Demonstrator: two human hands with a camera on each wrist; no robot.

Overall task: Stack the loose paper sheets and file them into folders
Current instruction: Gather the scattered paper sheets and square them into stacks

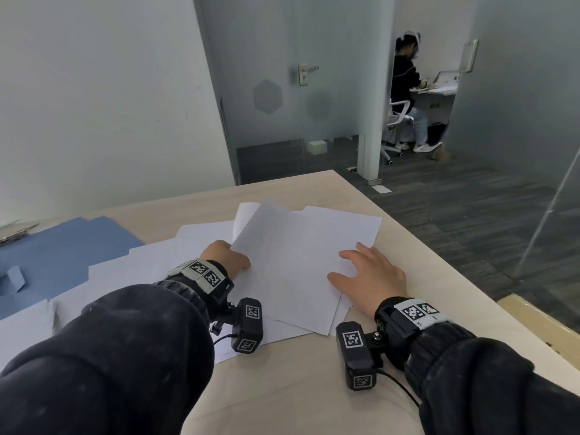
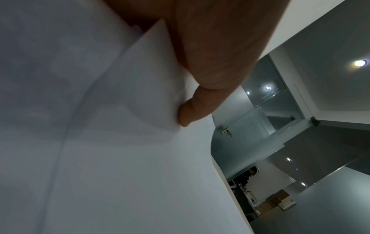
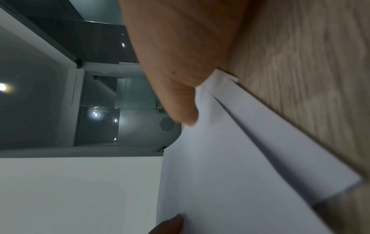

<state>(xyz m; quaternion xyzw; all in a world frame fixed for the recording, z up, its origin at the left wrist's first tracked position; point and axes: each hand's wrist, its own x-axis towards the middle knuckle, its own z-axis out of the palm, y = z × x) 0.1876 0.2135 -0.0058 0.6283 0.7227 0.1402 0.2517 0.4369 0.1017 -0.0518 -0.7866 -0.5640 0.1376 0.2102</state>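
Several loose white sheets (image 1: 163,262) lie fanned across the pale wooden table (image 1: 298,387). My left hand (image 1: 232,255) pinches the left edge of the top sheet (image 1: 292,265), fingers tucked under it and thumb on top; the left wrist view shows the thumb (image 2: 192,114) pressing on the sheet (image 2: 120,158). My right hand (image 1: 367,271) lies flat with straight fingers on the right part of the same pile. In the right wrist view the palm (image 3: 180,63) rests on the papers (image 3: 240,174). A blue folder (image 1: 62,246) lies flat at the left, partly under the sheets.
A small blue-grey object (image 1: 12,277) sits on the folder near the left edge. The table's right edge (image 1: 455,277) drops to dark floor. Behind are a white wall, a glass door (image 1: 282,89), and a person seated at a desk (image 1: 405,89).
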